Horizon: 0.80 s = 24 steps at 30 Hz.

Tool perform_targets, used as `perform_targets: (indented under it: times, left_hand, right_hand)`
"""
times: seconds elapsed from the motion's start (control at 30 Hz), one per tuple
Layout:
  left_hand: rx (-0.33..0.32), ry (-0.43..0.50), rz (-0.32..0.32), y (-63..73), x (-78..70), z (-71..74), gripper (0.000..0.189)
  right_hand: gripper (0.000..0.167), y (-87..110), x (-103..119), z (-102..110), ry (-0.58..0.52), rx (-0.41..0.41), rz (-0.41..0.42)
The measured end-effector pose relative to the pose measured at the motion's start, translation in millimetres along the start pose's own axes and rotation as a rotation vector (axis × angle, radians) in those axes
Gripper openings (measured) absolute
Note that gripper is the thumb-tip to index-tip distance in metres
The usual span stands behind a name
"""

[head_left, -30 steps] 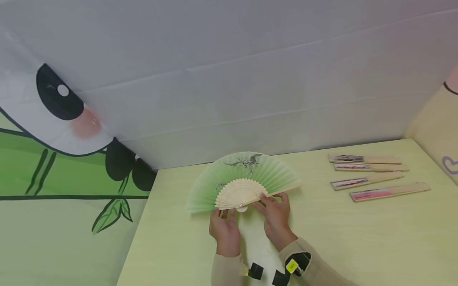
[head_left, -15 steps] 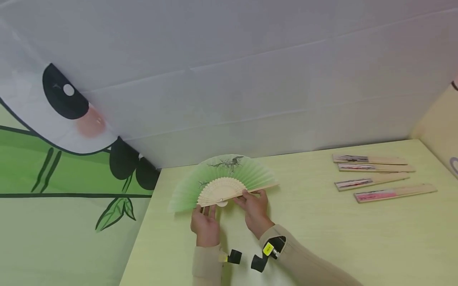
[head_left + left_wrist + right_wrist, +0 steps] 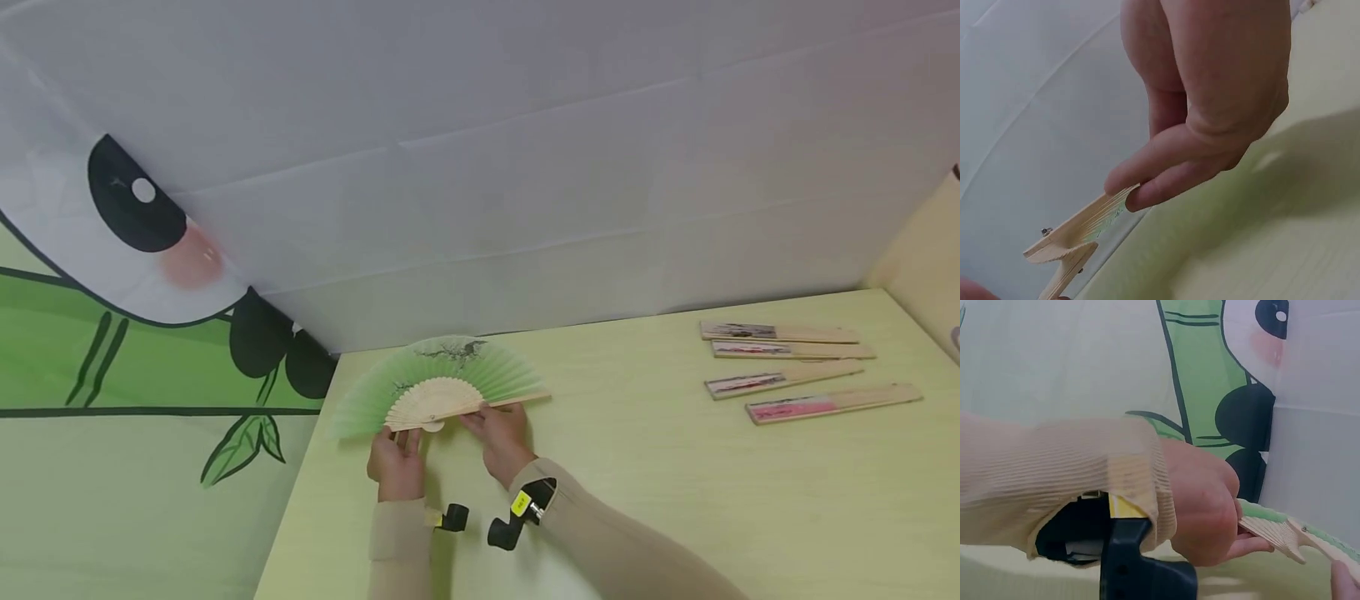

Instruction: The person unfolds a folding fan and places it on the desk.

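Observation:
A green folding fan (image 3: 495, 371) with a dark branch print and pale wooden ribs is spread wide over the left part of the table. My left hand (image 3: 399, 467) pinches its left end stick near the ribs. The right hand (image 3: 504, 437) grips the opposite end stick, close to the pivot. From the left wrist, the ribs of the fan (image 3: 1079, 231) run in between the fingers of the left hand (image 3: 1222, 75), beside the pivot rivet. In the right wrist view, the right hand (image 3: 1204, 506) hides part of the fan (image 3: 1279, 536).
Several folded fans (image 3: 787, 382) lie side by side at the right of the pale yellow-green table (image 3: 637, 467). A grey-white wall sheet (image 3: 487, 183) stands right behind the table. A printed panda-and-bamboo panel (image 3: 150, 358) borders the left side.
Both hands have carried the spread fan to the left across the table. It stays open, both hands keeping their holds. The folded fans lie as before, the view having shifted slightly.

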<state>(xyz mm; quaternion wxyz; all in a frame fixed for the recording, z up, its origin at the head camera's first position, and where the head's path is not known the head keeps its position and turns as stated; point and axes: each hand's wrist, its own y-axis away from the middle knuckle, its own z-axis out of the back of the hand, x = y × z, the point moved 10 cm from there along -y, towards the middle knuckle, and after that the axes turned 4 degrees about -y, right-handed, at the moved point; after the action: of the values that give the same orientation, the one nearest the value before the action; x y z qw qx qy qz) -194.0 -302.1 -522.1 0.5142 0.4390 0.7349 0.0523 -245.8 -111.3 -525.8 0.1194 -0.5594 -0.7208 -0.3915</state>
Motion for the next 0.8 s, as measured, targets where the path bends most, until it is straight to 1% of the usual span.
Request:
perform_targets:
  times: [0.07,0.17,0.3,0.37,0.47,0.53,0.6,0.67,0.73,0.8]
  left_hand:
    - [-0.008,-0.008,-0.004,-5.6,-3.7,2.4,0.02]
    - [-0.04,-0.028,-0.004,-14.0,-8.2,7.3,0.016]
    - [-0.08,-0.037,0.013,-24.0,-11.5,12.2,0.013]
    - [-0.089,-0.036,0.014,-27.8,-12.6,13.0,0.012]
    - [-0.088,-0.057,-0.002,-31.7,-15.0,12.6,0.012]
    - [-0.08,-0.085,-0.012,-33.8,-16.4,12.2,0.018]
    - [-0.055,-0.109,-0.02,-35.5,-17.4,10.5,0.032]
    - [-0.053,-0.139,-0.028,-36.9,-18.8,10.5,0.043]
    - [-0.05,-0.176,-0.04,-37.5,-20.6,10.0,0.047]
    - [-0.056,-0.228,-0.06,-36.5,-22.9,8.9,0.046]
  right_hand:
    - [0.032,-1.7,-3,-4,0.016,0.018,-0.01]
    - [0.036,-4.3,-8,-7,0.046,0.042,-0.023]
    - [0.038,-7.9,-14,-8,0.084,0.046,-0.049]
    - [0.036,-9.3,-16,-9,0.103,0.043,-0.064]
    - [0.034,-12.3,-19,-10,0.131,0.042,-0.08]
    - [0.034,-14.4,-20,-12,0.148,0.051,-0.08]
    - [0.034,-16.4,-20,-13,0.16,0.062,-0.074]
    - [0.035,-17.7,-20,-14,0.168,0.071,-0.074]
    - [0.036,-18.2,-20,-14,0.184,0.086,-0.085]
    - [0.037,-18.1,-21,-15,0.202,0.106,-0.097]
